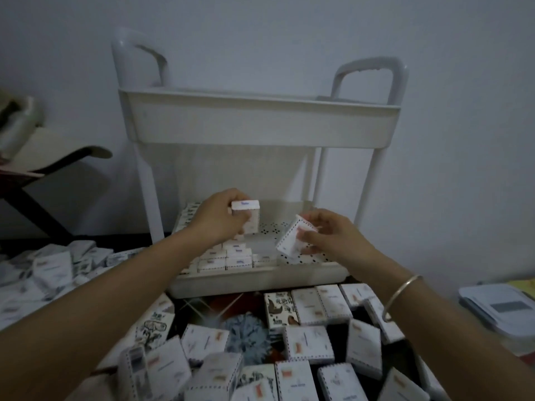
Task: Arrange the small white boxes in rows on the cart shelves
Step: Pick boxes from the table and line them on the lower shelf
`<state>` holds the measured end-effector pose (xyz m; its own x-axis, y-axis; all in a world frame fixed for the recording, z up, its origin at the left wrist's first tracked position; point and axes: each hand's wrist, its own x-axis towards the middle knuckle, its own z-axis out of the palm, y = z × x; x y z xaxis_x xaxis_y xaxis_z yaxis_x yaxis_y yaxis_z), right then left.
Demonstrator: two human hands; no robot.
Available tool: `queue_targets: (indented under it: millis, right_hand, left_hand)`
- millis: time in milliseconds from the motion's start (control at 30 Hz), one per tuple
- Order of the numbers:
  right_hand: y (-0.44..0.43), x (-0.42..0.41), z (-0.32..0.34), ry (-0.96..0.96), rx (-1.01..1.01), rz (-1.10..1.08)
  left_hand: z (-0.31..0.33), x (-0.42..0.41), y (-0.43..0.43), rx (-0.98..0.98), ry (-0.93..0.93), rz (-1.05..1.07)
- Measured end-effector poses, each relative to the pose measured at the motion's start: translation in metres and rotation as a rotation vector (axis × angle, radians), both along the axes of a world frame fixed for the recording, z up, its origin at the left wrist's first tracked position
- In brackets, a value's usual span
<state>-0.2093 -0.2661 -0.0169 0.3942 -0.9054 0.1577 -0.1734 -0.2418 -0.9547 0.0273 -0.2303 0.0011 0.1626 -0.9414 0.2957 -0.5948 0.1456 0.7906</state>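
A white plastic cart (260, 123) stands against the wall, its top shelf above and a perforated lower shelf (315, 257) below. My left hand (217, 218) grips an upright small white box (247, 215) over the lower shelf. My right hand (330, 235) holds another white box (291, 241), tilted, just above the shelf's right side. Rows of small white boxes (231, 257) fill the left part of the lower shelf. Several loose white boxes (307, 342) lie scattered on the floor in front of the cart.
More boxes are heaped at the left (52, 270). A dark-legged table (43, 157) stands at the far left. White trays or lids (500, 308) sit at the right. A blue-grey fluffy thing (246, 334) lies among the floor boxes. A bangle (401, 296) circles my right wrist.
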Motion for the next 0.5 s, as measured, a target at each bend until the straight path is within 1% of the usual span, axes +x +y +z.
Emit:
queue_targets:
  millis: [67, 133, 200, 300, 400, 467, 500]
  right_hand:
    - [-0.012, 0.014, -0.001, 0.099, -0.166, -0.066]
    - [-0.020, 0.029, -0.006, 0.230, -0.316, -0.125]
    - [-0.025, 0.044, -0.015, 0.309, -0.388, -0.099]
    - [-0.027, 0.058, -0.029, 0.433, -0.413, 0.007]
    - [-0.028, 0.060, -0.036, 0.464, -0.365, 0.085]
    - [-0.029, 0.060, -0.039, 0.471, -0.297, 0.111]
    - [-0.029, 0.059, -0.040, 0.479, -0.265, 0.123]
  left_hand:
    - [0.001, 0.002, -0.010, 0.008, 0.075, 0.019]
    - [-0.001, 0.005, -0.018, 0.015, 0.071, 0.043]
    - [-0.005, 0.008, -0.023, -0.009, 0.027, 0.088]
    - [-0.010, 0.013, -0.030, -0.078, -0.221, 0.098]
    - [-0.010, 0.018, -0.037, -0.047, -0.450, 0.008]
    - [-0.008, 0.019, -0.042, -0.024, -0.554, -0.053]
    - [-0.007, 0.017, -0.044, -0.011, -0.570, -0.076]
